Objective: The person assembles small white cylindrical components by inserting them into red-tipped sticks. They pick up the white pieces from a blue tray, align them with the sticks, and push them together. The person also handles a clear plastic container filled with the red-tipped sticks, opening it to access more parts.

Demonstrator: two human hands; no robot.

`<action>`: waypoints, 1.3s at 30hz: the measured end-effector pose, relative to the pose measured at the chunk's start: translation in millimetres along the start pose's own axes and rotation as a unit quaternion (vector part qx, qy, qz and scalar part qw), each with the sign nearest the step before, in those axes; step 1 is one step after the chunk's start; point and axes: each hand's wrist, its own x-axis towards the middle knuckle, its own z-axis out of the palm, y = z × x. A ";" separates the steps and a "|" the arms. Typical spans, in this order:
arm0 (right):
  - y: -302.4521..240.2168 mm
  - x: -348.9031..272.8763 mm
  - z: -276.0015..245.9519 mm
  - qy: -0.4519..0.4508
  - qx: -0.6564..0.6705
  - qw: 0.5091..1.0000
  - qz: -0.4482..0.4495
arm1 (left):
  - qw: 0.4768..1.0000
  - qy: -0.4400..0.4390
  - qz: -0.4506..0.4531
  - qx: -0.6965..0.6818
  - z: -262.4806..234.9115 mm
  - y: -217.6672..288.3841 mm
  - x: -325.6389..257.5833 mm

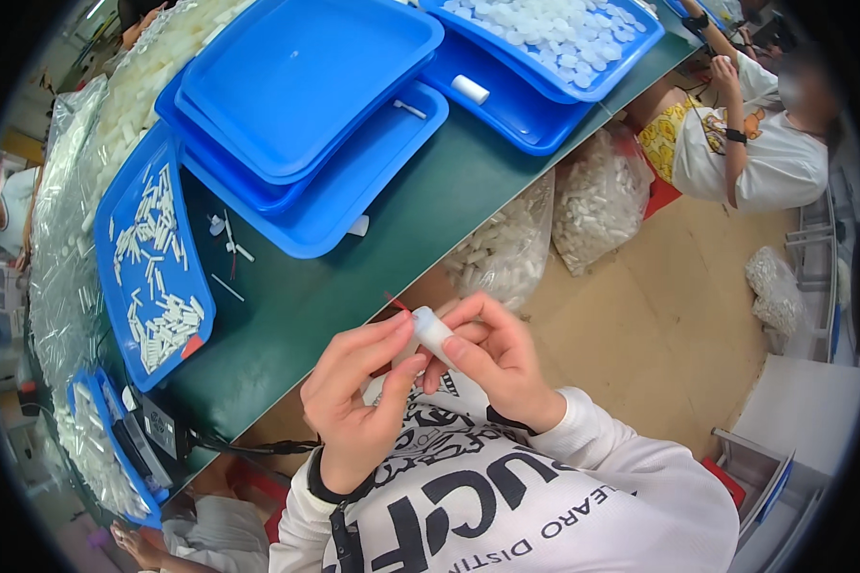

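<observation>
A short white plastic tube [434,336] is held in front of my chest, just off the table's edge. Its end toward the table looks translucent, like a cap. My right hand [499,355] is closed round the tube, the thumb along its side. My left hand [361,399] has its fingertips pressed at the capped end. A thin red strand [396,301] sticks out past the left fingertips; its lower end is hidden there. On the table, a small white part with a red strand [231,244] lies beside the blue tray of small white tubes [197,277].
Stacked blue trays [306,76] stand on the green table [287,315]. Another blue tray [554,138] holds one white tube; above it sits a tray of translucent caps [573,43]. Bags of white parts [597,196] rest on the floor. A person [736,143] sits at right.
</observation>
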 end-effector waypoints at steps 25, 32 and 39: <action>-121.5 31.5 -413.2 0.509 -0.282 0.797 -0.163 | 0.979 -0.077 -0.183 0.044 -44.0 2.0 -12.1; -94.7 40.2 -462.2 0.517 -0.365 0.772 0.054 | 0.977 -0.112 -0.148 0.101 -64.4 3.9 -10.5; 20.1 -16.0 -336.4 0.233 -0.569 0.760 0.209 | 0.968 -0.062 -0.113 0.214 -89.5 41.9 13.8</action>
